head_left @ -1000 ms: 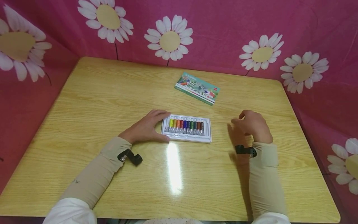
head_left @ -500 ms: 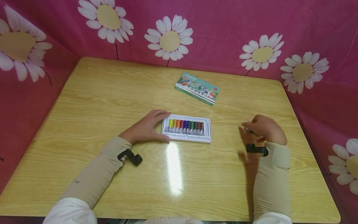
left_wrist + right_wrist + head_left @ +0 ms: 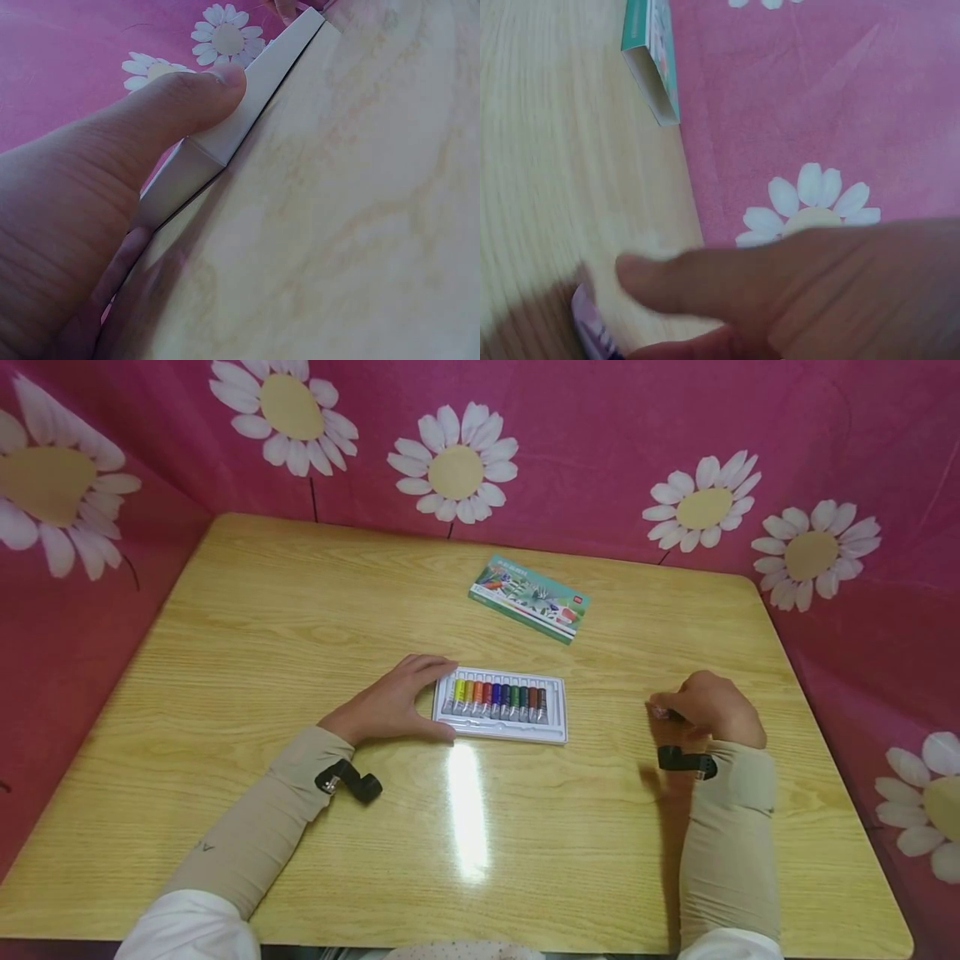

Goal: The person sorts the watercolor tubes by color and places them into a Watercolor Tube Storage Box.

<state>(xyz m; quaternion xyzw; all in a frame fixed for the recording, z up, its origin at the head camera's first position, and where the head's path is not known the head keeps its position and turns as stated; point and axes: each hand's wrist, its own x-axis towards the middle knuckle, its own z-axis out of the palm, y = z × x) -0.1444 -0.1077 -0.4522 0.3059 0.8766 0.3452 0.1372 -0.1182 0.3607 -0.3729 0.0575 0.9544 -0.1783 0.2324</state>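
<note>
My left hand holds the left end of a white tray, fingers at its far edge and thumb along its near side. Inside, several paint tubes lie in a row, from yellow through red, blue and green to brown. In the left wrist view the thumb presses the tray's pale side wall. To the tray's right, my right hand is low over the table with curled fingers at a small paint tube. The tube's tip shows below the thumb, and the rest is hidden by the hand.
A green printed paint box lies at an angle behind the tray; its end is open in the right wrist view. The wooden table meets a pink flowered cloth at the back and sides.
My right hand has shifted right and slightly toward me over the last second, then nearly stopped, its fingers curling closer. The left hand, tray and box have stayed in place.
</note>
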